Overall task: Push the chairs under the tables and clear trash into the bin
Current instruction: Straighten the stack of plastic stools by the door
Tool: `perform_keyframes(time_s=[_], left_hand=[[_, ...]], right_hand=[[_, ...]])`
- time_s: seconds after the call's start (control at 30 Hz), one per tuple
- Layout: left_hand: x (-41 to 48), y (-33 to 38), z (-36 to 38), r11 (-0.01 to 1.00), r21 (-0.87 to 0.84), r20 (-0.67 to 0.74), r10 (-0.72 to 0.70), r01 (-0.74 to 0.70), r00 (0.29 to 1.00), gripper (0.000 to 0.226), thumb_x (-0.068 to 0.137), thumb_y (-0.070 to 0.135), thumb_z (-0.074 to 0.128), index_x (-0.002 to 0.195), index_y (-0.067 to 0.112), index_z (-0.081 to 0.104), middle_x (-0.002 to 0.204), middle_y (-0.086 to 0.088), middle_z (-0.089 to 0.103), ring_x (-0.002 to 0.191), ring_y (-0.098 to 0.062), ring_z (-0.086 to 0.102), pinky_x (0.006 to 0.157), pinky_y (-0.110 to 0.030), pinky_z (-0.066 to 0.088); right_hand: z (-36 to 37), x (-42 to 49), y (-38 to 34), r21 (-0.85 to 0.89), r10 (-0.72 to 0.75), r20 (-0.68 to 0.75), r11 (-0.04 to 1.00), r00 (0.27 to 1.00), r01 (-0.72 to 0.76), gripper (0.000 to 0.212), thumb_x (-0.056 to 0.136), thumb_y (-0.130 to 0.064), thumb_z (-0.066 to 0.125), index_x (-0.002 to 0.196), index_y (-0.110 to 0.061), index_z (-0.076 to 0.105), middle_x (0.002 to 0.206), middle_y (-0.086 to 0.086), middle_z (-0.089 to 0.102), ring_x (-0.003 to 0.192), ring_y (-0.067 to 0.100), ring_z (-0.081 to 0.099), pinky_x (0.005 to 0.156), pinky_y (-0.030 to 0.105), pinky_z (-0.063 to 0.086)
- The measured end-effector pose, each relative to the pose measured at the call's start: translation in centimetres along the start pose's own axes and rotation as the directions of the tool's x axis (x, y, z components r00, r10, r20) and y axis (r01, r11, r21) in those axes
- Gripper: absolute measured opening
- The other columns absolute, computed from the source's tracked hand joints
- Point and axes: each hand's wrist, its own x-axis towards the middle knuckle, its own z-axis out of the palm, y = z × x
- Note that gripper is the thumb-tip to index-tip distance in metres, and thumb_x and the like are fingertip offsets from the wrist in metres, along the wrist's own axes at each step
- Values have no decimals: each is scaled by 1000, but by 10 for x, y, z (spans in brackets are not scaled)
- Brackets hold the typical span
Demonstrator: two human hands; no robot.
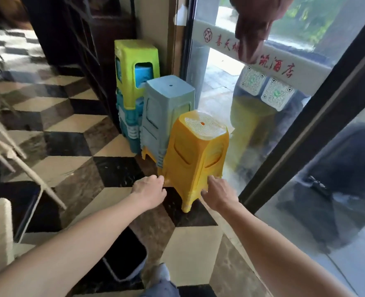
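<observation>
The right hand [218, 194] is pinching the yellow stool [196, 155] at its near right leg, thumb on the front and fingers on the side. The left hand [149, 190] is curling against the lower left leg, but its fingertips are hidden, so its hold is unclear. The stool is standing at 12 o'clock from the hands on a glossy cube-patterned floor [190, 251]. A grey-blue stool stack [166, 108] and a green stool stack [134, 67] are lining up at 11 o'clock. A glass door [220, 99] is running along at 2 o'clock. Both forearms are reaching forward and down. At 9 o'clock a white chair frame [27, 170] is blurring out of view.
</observation>
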Motion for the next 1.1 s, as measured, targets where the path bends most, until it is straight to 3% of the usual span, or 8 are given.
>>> perform_keyframes(time_s=[0.27,0.4,0.53,0.67,0.83,0.9,1.0,1.1], left_hand=[[132,-66,-52,991,18,-1,-134,134,991,19,100,39,42,96,20,42,109,-7,60,102,-30,61,74,-38,44],[182,-100,-60,974,11,-7,-226,226,974,24,101,39,43,109,17,51,111,-6,61,104,-28,61,80,-40,49],[228,-136,-72,941,2,-23,-339,339,941,28,102,38,45,116,16,53,113,-6,61,104,-27,62,84,-40,53],[264,-170,-90,881,-14,-23,-473,473,881,32,102,39,48,125,17,54,116,-5,61,105,-23,62,82,-36,54],[287,-216,-104,772,-54,-36,-636,634,771,35,99,43,48,125,20,55,118,-3,63,105,-24,62,79,-37,53],[283,-234,-101,734,-39,-28,-679,678,734,38,96,46,46,123,23,57,115,-1,64,101,-23,63,79,-43,55],[287,-266,-99,705,-32,-13,-709,708,705,28,99,43,46,112,21,57,110,-1,64,99,-24,63,73,-35,48],[291,-308,-99,647,-72,23,-760,759,650,26,101,40,47,113,20,56,113,-2,62,105,-25,62,71,-35,43]], right_hand=[[-28,167,-52,-23,-134,46,991,990,136,15,94,-28,51,90,-17,43,88,1,47,89,28,57,64,38,43],[-24,246,-81,-24,-216,102,975,971,220,6,92,-22,51,96,-18,48,90,1,50,92,29,60,65,38,49],[-30,319,-111,-34,-323,122,943,938,330,9,96,-25,50,94,-19,44,99,4,57,93,28,59,64,36,43],[-39,385,-142,-49,-440,164,890,883,453,5,99,-21,48,100,-18,52,103,5,60,88,26,57,63,33,40],[-41,464,-202,-24,-565,197,814,801,581,19,96,-25,48,109,-16,58,107,6,63,91,26,59,67,36,49],[-31,477,-229,-13,-615,245,771,749,637,22,97,-27,49,113,-15,59,111,7,63,94,27,61,66,34,46],[-12,499,-277,1,-689,274,697,670,717,27,99,-30,50,119,-16,60,113,6,64,98,26,63,68,33,49],[3,521,-334,-23,-744,318,614,588,789,28,99,-32,49,121,-17,60,114,7,65,102,28,64,70,33,49]])
